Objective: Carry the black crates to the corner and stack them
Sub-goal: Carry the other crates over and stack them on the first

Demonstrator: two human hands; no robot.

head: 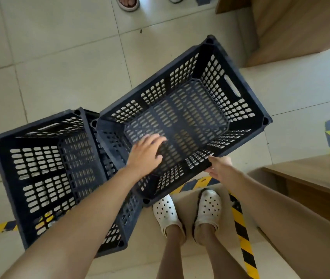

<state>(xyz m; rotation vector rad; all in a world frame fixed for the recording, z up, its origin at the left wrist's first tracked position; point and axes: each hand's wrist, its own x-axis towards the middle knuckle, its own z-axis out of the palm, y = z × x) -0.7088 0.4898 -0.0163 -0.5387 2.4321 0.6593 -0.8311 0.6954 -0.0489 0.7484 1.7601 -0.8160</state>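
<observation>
Person stands over two black crates. Right crate (182,119) sits at centre frame, tilted, its 8 o'clock corner overlapping the left crate (59,178), which lies at 8 o'clock on the tiled floor (59,57).

Left hand (147,154) reaches into the right crate, fingers (158,140) loosely spread, apparently not closed on anything. Right hand (219,168) is at the near rim around 5 o'clock, thumb on the edge; the other fingers are hidden, so grip can't be confirmed.

Step in hand looks like getting hold for the lift. Advice: use the handle slot (232,85) at 2 o'clock and its opposite, hold level, clear the left crate's corner before carrying. Watch feet (188,212) and striped tape (242,234).
</observation>
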